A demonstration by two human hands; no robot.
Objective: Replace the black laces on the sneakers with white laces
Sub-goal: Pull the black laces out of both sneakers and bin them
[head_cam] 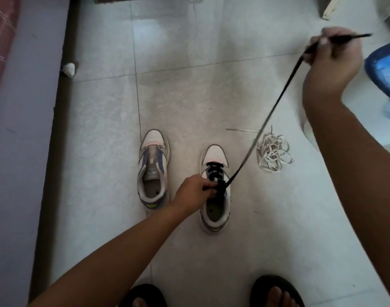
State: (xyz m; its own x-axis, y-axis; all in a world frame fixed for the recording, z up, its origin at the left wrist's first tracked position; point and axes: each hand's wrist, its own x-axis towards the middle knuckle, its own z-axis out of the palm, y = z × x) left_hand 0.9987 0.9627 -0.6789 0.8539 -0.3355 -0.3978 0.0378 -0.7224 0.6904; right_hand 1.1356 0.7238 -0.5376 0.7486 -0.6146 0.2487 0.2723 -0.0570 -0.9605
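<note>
On the tiled floor (pixel 189 96), toward its middle, the left hand (pixel 195 191) is gripping the right sneaker (pixel 215 189) at its lacing, while the raised right hand (pixel 332 55) is pinching the black lace (pixel 271 116), which is stretching taut up and rightward from the eyelets. White laces (pixel 272 152) are lying bunched just right of that shoe, nearer the right arm; the left sneaker (pixel 153 168) is standing unlaced beside it.

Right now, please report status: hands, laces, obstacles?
Left hand grips right sneaker. Right hand pulls black lace taut. White laces piled alongside, no obstruction.
</note>
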